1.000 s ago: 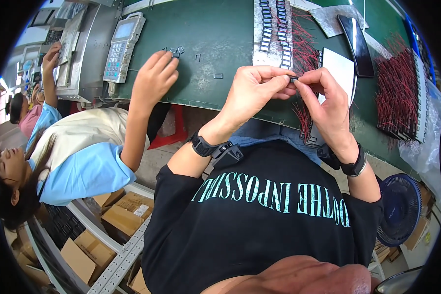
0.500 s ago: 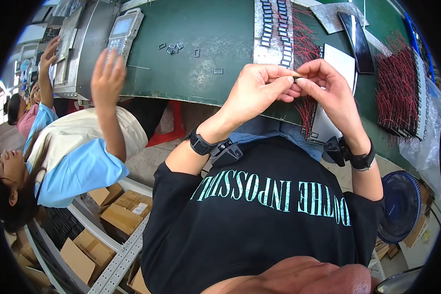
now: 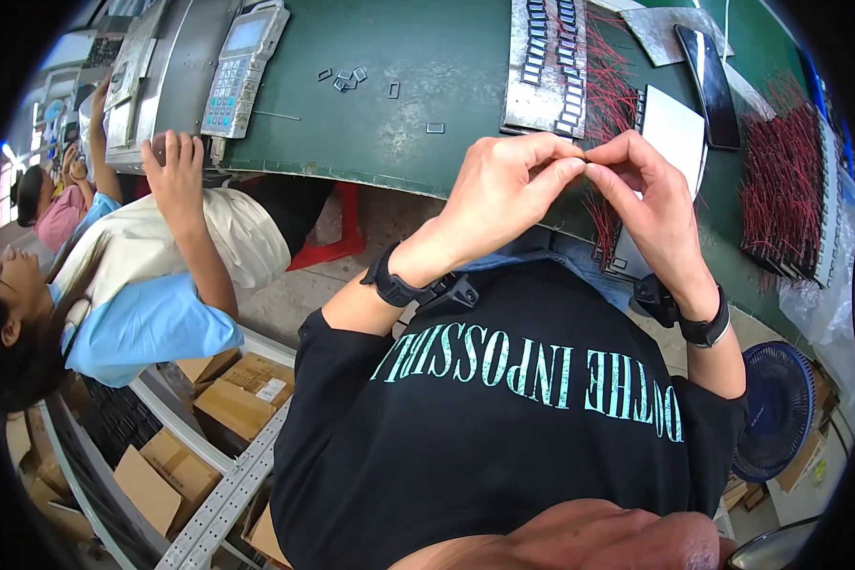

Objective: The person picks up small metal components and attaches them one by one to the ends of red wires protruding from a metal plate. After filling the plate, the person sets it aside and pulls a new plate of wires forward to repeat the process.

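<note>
Left hand (image 3: 508,195), right hand (image 3: 654,195): narrow grips pinched half-hidden dark piece (image 3: 584,160) | rows (image 3: 574,85) on plate (image 3: 530,109) looked done | loose frames (image 3: 393,90) on table (image 3: 456,57) looked unused

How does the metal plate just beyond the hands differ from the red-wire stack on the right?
The metal plate carries small black-framed parts in two columns; the red-wire stack is packed densely. The plate's parts show individually; wires hide much of the stack. The plate lies just beyond the left hand; the stack sits right of the right hand. Both rest on the green table.
</note>
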{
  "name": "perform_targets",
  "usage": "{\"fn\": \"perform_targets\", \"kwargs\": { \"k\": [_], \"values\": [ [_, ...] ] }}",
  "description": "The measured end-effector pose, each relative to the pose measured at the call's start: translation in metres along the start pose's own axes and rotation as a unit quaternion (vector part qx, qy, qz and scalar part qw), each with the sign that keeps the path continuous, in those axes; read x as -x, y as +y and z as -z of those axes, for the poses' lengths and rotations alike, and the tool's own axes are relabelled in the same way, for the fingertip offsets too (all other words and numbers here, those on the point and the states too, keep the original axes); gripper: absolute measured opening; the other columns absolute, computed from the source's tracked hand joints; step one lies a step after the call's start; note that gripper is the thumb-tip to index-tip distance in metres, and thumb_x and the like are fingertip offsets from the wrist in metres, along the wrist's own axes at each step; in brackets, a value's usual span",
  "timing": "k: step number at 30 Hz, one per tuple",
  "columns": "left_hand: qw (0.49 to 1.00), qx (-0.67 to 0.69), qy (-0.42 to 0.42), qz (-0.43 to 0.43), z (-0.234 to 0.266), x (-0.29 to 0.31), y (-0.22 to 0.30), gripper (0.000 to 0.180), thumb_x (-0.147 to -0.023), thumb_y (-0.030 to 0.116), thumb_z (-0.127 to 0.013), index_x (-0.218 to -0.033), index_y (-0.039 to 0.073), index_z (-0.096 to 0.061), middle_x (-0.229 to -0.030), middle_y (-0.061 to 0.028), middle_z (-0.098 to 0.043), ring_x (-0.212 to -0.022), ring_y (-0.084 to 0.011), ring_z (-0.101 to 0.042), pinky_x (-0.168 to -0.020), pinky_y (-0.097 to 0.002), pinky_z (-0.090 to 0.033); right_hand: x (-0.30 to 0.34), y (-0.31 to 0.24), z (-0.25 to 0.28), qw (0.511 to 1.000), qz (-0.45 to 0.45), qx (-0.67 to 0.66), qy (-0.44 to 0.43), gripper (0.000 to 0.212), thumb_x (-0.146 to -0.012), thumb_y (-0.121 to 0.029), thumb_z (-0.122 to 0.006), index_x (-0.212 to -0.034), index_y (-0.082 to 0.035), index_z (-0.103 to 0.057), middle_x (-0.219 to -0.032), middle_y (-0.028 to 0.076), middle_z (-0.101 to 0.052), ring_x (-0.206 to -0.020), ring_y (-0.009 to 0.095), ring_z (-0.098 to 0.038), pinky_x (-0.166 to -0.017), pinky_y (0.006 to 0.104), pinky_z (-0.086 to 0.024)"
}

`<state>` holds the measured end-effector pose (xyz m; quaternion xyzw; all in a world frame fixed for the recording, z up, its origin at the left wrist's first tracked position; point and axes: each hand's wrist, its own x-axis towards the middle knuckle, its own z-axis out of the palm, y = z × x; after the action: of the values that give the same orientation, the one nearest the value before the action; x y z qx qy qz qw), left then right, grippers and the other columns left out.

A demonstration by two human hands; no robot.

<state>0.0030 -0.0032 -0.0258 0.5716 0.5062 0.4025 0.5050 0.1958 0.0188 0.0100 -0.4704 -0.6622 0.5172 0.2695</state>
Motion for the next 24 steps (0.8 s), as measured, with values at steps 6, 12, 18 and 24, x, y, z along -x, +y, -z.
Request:
{"fn": "perform_targets", "kwargs": {
  "k": [6, 12, 18, 24],
  "values": [
    [0.996, 0.066, -0.027, 0.055, 0.009, -0.002, 0.005, 0.019, -0.095, 0.016, -0.068, -0.102, -0.001, -0.073, -0.081, -0.0064, -0.074, -0.072, -0.0101, -0.070, -0.064, -0.0248, -0.056, 0.002, 0.000, 0.000, 1.000, -0.011, 0.012, -0.014, 0.010, -0.098, -0.006, -0.064, -0.105, 0.001, -0.063, -0.096, 0.001, -0.066, -0.086, 0.006, -0.062, -0.081, 0.0219, -0.050],
    [0.960, 0.204, -0.126, 0.142, 0.020, -0.007, 0.006, 0.021, -0.099, 0.016, -0.066, -0.107, -0.002, -0.071, -0.092, -0.0090, -0.074, -0.082, -0.0116, -0.070, -0.069, -0.0233, -0.057, 0.005, 0.005, 0.002, 0.997, -0.033, -0.069, -0.014, 0.012, -0.098, -0.006, -0.063, -0.108, 0.001, -0.063, -0.097, 0.002, -0.066, -0.088, 0.006, -0.062, -0.081, 0.0214, -0.050],
    [0.980, 0.132, -0.060, 0.136, 0.000, 0.000, 0.004, 0.019, -0.098, 0.015, -0.065, -0.106, -0.001, -0.072, -0.088, -0.0080, -0.074, -0.080, -0.0111, -0.070, -0.067, -0.0228, -0.055, 0.008, 0.006, 0.001, 0.996, -0.040, -0.081, -0.014, 0.014, -0.097, -0.003, -0.063, -0.110, 0.002, -0.063, -0.099, 0.002, -0.066, -0.091, 0.007, -0.063, -0.083, 0.0219, -0.051],
    [0.980, -0.177, 0.088, -0.001, 0.033, -0.025, -0.006, 0.019, -0.087, 0.024, -0.070, -0.094, 0.008, -0.076, -0.078, -0.0118, -0.073, -0.075, -0.0298, -0.072, -0.066, -0.0380, -0.055, 0.030, -0.006, 0.017, 0.991, 0.056, 0.022, 0.116, 0.013, -0.094, 0.000, -0.065, -0.107, 0.001, -0.063, -0.098, 0.004, -0.067, -0.089, 0.010, -0.064, -0.081, 0.0243, -0.051]
  ]
}}
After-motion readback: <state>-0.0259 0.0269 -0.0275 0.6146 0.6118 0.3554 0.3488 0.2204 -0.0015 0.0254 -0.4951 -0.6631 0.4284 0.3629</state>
